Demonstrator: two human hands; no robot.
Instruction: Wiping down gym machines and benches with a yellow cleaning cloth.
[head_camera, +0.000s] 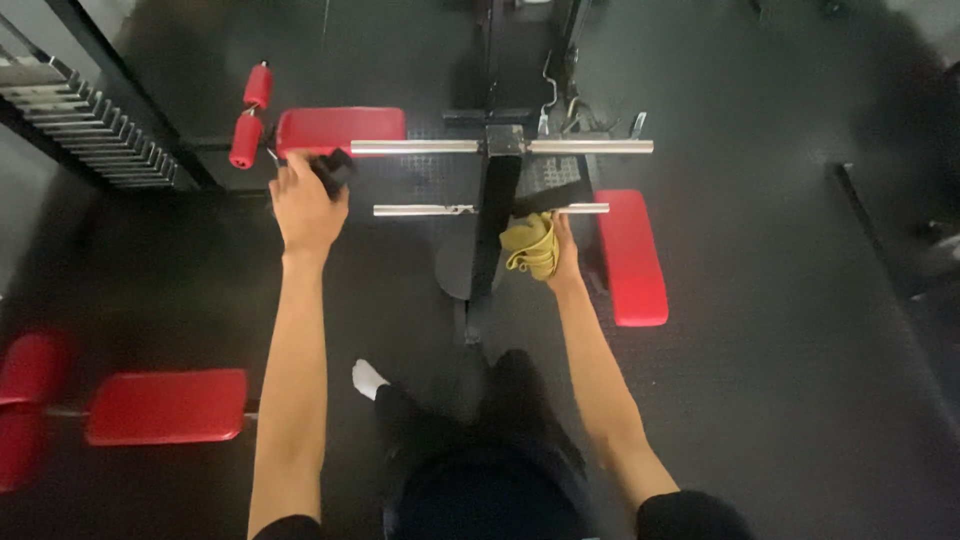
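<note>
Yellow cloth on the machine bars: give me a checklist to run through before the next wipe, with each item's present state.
1. Yellow cloth held in right hand: ok.
2. Cloth touching the lower chrome bar: ok, bunched just under it.
3. Left hand steadying the black grip on the upper chrome bar: ok.
4. Red pad clear of the right hand: ok, beside it.
5. Bars clean: cannot tell.
</note>
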